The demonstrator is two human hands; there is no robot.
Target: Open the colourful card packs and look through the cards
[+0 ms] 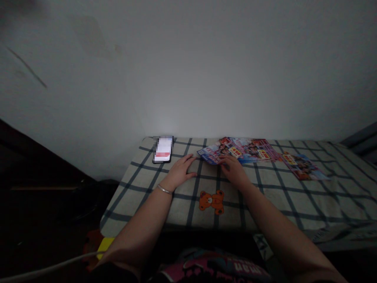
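Note:
My left hand (180, 171) rests on the checked tablecloth, its fingers stretched out and thumb apart, with nothing in it. A silver bangle (164, 189) circles that wrist. To the right, my right hand (235, 172) has its thumb and fingers closed on the near edge of a colourful printed leaflet (211, 152). This leaflet lies slanted at the left end of several similar ones. Its left corner points toward my left hand. More leaflets (259, 147) overlap behind and to the right, and another leaflet (304, 167) lies farther right.
A phone (163, 149) with a lit screen lies near the table's back left corner. The checked tablecloth (182, 212) carries an orange bear print (212, 202). A pale wall (188, 78) stands directly behind the table. A white cable (53, 267) runs at lower left.

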